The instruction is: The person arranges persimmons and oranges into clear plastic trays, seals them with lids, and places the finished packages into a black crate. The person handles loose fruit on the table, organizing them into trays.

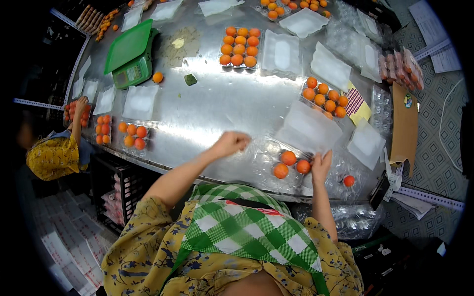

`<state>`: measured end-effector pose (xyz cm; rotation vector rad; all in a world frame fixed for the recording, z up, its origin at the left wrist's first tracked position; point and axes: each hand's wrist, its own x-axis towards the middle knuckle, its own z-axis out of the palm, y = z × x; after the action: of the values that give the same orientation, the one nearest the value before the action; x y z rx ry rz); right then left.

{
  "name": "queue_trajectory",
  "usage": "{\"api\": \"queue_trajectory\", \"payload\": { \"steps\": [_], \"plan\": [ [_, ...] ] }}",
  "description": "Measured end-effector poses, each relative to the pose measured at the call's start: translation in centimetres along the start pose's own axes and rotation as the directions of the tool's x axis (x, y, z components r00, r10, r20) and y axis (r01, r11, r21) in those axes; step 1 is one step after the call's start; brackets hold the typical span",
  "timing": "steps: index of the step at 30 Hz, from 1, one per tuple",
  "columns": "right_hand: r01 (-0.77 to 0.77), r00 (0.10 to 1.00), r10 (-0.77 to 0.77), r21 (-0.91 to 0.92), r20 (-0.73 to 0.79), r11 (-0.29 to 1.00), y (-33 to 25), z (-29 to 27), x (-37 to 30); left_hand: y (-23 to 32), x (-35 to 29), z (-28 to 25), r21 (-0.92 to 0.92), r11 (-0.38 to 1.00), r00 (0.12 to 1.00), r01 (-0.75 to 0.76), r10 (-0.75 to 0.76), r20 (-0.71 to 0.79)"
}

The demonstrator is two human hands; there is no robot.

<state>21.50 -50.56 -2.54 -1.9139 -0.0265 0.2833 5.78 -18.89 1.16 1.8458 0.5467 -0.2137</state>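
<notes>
A clear plastic tray lies near the table's front edge with three round orange-red fruits in it. At the tray's right side, my right hand is closed on the rim, close beside the rightmost fruit. A white liner sheet lies just beyond the tray. To the left of the tray, my left hand hovers over the bare metal with its fingers curled; whether anything is in them is hidden. One loose fruit sits on clear plastic right of my right hand.
Filled fruit trays stand farther back and at the left. A green scale occupies the far left. White-lined trays, a cardboard box and sausage-like packs line the right. A co-worker handles fruit at the left end.
</notes>
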Motion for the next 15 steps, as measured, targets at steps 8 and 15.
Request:
{"api": "queue_trajectory", "payload": {
  "steps": [8,15],
  "plan": [
    [-0.162,0.982,0.158,-0.038,-0.108,0.986,3.5,-4.1,0.5,-5.2,18.0,-15.5,0.042,0.998,0.699,0.041,0.001,-0.715],
    [0.104,0.928,-0.191,-0.27,-0.319,0.957,-4.1,-3.4,-3.4,-3.0,20.3,-18.1,-0.421,0.89,0.898,0.176,-0.32,-0.302]
  ]
}}
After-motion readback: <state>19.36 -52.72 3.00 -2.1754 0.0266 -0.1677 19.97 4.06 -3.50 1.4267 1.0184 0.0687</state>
